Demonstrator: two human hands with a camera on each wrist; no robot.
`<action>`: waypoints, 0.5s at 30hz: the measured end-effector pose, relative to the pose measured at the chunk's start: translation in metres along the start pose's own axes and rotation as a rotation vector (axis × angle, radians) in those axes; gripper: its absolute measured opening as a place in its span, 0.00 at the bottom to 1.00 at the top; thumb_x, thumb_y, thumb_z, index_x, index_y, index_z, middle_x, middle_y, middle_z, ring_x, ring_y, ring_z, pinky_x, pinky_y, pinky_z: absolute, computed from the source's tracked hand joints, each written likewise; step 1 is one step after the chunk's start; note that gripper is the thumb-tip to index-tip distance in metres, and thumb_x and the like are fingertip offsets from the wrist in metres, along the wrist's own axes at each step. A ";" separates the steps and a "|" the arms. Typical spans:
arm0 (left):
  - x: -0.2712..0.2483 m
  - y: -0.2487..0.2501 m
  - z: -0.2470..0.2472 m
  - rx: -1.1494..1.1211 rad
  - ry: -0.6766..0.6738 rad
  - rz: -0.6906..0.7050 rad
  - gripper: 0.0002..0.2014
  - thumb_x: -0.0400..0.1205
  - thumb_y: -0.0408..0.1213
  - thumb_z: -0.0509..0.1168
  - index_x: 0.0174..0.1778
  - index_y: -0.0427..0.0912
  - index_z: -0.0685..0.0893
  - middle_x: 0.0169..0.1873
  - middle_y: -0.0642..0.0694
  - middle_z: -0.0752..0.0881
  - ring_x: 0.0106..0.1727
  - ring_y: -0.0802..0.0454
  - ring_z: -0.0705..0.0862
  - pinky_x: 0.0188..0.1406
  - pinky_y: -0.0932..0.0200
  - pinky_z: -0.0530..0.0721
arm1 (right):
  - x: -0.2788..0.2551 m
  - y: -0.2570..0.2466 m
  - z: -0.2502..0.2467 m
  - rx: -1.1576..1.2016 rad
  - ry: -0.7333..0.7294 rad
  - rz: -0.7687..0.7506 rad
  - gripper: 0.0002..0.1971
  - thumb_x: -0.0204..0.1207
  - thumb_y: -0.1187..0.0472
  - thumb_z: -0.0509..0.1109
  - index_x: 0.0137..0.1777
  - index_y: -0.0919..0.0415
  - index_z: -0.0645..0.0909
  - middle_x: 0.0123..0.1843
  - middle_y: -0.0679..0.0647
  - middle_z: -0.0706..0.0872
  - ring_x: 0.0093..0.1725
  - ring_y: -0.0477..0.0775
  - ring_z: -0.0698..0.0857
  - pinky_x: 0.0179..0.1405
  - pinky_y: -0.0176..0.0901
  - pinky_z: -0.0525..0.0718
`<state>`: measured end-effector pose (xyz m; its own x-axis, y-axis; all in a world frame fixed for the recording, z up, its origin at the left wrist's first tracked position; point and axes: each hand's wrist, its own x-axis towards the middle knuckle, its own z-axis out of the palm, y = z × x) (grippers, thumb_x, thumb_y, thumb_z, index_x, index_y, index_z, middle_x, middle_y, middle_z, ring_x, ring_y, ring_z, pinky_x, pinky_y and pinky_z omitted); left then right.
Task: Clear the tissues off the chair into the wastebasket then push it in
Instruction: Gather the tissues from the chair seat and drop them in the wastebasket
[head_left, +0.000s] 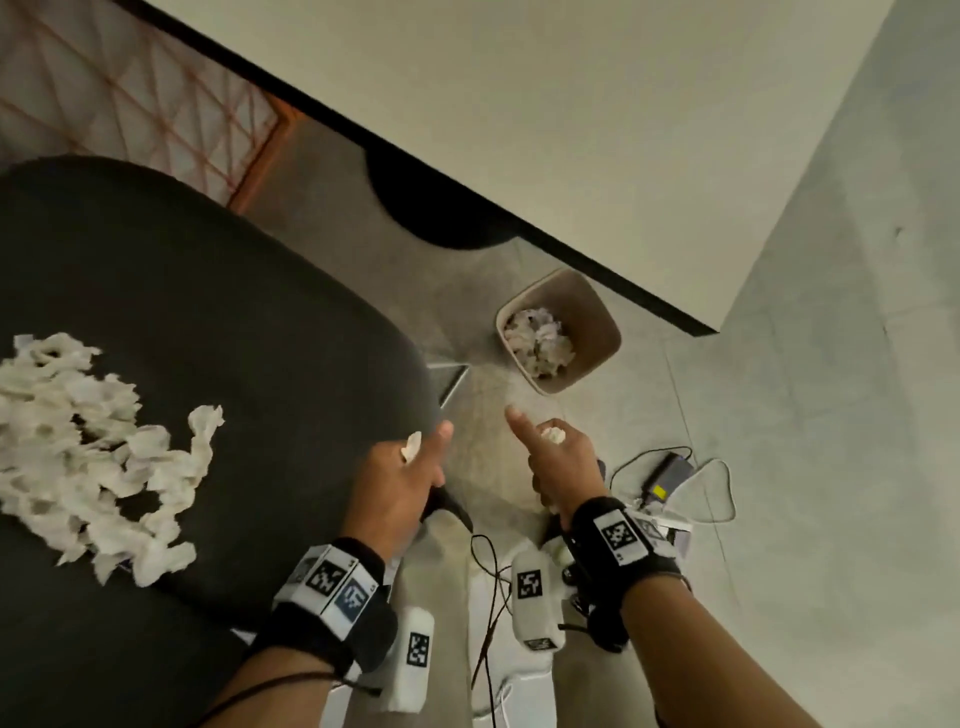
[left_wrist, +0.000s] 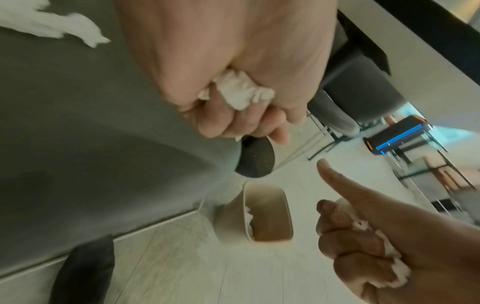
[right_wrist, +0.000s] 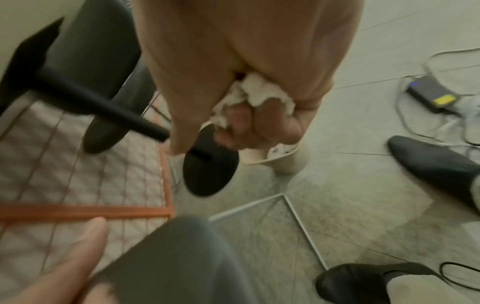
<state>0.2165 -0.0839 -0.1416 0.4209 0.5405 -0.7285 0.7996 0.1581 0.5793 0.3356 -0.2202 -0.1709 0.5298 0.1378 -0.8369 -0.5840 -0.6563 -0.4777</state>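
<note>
A dark grey chair seat (head_left: 218, 322) fills the left of the head view, with several torn white tissues (head_left: 88, 457) heaped on it. My left hand (head_left: 410, 478) hovers at the seat's right edge, fingers curled round a white tissue wad (left_wrist: 239, 90). My right hand (head_left: 556, 457) is over the floor beside it, index finger extended, the other fingers gripping crumpled tissue (right_wrist: 257, 90). A beige wastebasket (head_left: 597, 322) stands on the floor just beyond both hands, holding crumpled tissues (head_left: 540, 338).
A white table (head_left: 571, 104) with a dark edge spans the top; its black round base (head_left: 441, 213) stands by the wastebasket. An orange-trimmed quilted mat (head_left: 156, 114) lies at top left. A power adapter with cables (head_left: 670, 473) sits on the floor to the right. My black shoes (right_wrist: 436, 166) are below.
</note>
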 end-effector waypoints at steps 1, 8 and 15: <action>-0.004 0.007 0.014 0.036 -0.018 0.015 0.30 0.81 0.62 0.62 0.23 0.40 0.82 0.20 0.48 0.83 0.24 0.55 0.81 0.33 0.58 0.77 | 0.001 0.006 -0.015 0.017 0.036 0.029 0.29 0.69 0.26 0.65 0.27 0.52 0.70 0.22 0.49 0.73 0.21 0.51 0.71 0.22 0.39 0.69; -0.015 0.015 0.120 0.363 -0.266 0.058 0.33 0.88 0.59 0.52 0.22 0.44 0.84 0.19 0.50 0.82 0.29 0.51 0.84 0.41 0.54 0.83 | 0.025 0.070 -0.107 0.223 0.097 0.186 0.29 0.71 0.30 0.48 0.21 0.52 0.65 0.19 0.49 0.69 0.21 0.53 0.66 0.24 0.41 0.64; 0.010 0.003 0.219 0.541 -0.471 0.108 0.10 0.88 0.38 0.58 0.53 0.48 0.85 0.34 0.54 0.86 0.42 0.55 0.86 0.45 0.59 0.82 | 0.085 0.117 -0.172 -0.005 0.047 0.183 0.15 0.76 0.52 0.49 0.35 0.59 0.71 0.43 0.63 0.77 0.44 0.60 0.77 0.47 0.47 0.71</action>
<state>0.3171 -0.2593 -0.2270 0.5516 0.0971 -0.8284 0.7918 -0.3733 0.4835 0.4178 -0.4124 -0.2518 0.4434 -0.0191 -0.8961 -0.6704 -0.6707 -0.3174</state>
